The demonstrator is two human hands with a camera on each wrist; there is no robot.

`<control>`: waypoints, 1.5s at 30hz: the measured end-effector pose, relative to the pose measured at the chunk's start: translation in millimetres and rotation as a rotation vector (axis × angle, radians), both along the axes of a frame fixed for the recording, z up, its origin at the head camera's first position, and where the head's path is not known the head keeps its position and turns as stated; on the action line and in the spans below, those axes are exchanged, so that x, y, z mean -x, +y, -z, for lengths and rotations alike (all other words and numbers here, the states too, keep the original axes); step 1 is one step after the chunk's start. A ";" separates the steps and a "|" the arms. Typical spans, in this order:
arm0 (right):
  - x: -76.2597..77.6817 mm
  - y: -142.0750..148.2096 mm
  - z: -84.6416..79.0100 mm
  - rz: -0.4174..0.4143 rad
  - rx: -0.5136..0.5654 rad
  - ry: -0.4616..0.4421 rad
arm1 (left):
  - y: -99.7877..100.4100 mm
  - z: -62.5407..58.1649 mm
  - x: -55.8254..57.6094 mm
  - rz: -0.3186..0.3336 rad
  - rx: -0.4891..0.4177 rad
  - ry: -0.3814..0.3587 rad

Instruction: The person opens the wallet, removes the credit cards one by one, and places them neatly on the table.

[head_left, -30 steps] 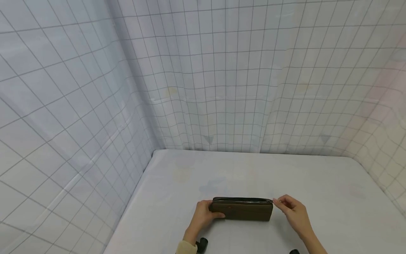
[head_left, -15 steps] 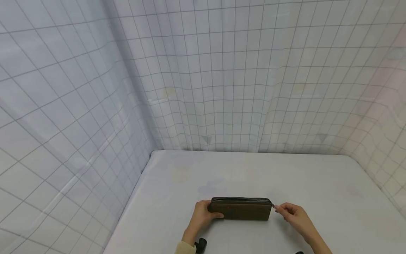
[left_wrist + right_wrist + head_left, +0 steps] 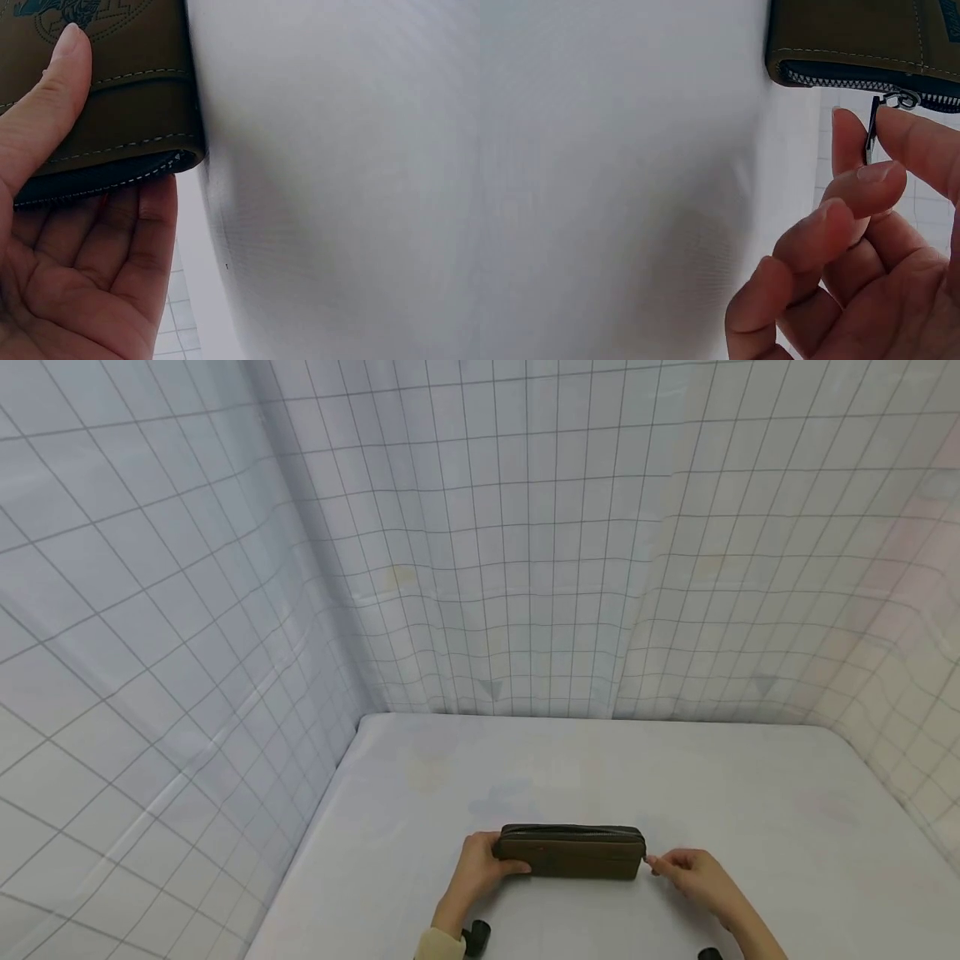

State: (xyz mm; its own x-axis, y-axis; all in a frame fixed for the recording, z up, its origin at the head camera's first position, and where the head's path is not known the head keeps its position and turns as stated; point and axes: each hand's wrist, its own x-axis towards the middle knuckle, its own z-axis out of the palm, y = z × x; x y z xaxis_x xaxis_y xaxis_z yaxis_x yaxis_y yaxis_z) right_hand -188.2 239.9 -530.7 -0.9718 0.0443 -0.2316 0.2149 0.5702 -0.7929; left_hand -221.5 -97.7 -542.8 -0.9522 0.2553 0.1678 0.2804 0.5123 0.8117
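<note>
A long olive-brown zip wallet [image 3: 581, 860] stands on its long edge on the white table, its zipper running along the top and round the ends. My left hand [image 3: 477, 864] grips its left end, thumb on the front face over the stitching, fingers behind, as the left wrist view shows the hand [image 3: 82, 217] close up. At the other end, my right hand [image 3: 686, 872] pinches the zipper pull [image 3: 871, 127] between thumb and forefinger. In the right wrist view the slider [image 3: 904, 99] sits partway down that end, with silver teeth on both sides of it.
The white table [image 3: 600, 768] stretches beyond and beside the wallet. White sheets with a dark grid form the back wall [image 3: 525, 568] and the left wall [image 3: 150, 652]. A black wrist camera [image 3: 477, 935] sits at my left wrist.
My right hand has drawn the zipper pull from the top right corner down along the wallet's right end. The left hand keeps its hold, and the wallet has barely shifted.
</note>
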 end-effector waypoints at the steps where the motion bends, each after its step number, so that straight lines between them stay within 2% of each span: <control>1: 0.4 -0.2 0.8 -0.002 -0.005 -0.004 | 0.0 -0.3 0.1 -0.001 0.001 0.001; 17: 4.0 0.3 10.8 -0.080 -0.295 0.006 | 0.7 1.9 1.3 -0.001 -0.008 0.013; 25: 4.3 -7.3 4.9 -0.097 -0.335 -0.029 | 1.2 2.7 0.1 -0.016 -0.007 0.004; 36: -7.8 -11.4 3.5 -0.135 -0.375 0.038 | 2.3 0.0 -2.8 -0.027 0.008 -0.021; 45: -7.9 -13.6 -1.8 -0.130 -0.444 0.047 | 0.8 0.6 -0.1 -0.019 0.003 -0.007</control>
